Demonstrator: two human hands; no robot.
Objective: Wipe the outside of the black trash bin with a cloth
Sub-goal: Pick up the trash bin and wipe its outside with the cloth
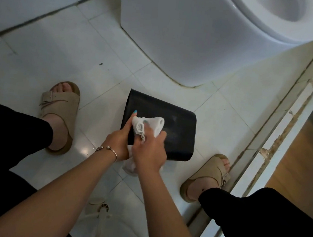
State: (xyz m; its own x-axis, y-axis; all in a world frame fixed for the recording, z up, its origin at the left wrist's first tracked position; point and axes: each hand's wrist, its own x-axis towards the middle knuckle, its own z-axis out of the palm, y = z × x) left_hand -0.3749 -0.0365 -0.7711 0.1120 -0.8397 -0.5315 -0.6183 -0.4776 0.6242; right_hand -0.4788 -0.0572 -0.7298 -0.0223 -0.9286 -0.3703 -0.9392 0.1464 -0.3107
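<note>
The black trash bin (178, 128) is tipped on its side above the white floor tiles, between my feet, one flat side facing up. My left hand (119, 141) grips the bin's near left edge, thumb stretched along the side. My right hand (149, 148) holds a bunched white cloth (149, 125) and presses it onto the bin's upper side. A bit of white plastic liner (129, 167) hangs below my hands at the bin's near end.
A white toilet base (180, 43) stands just beyond the bin. A raised door sill (279, 132) runs along the right, with wooden floor past it. My sandalled feet (58, 115) flank the bin. White wall tiles rise at the far left.
</note>
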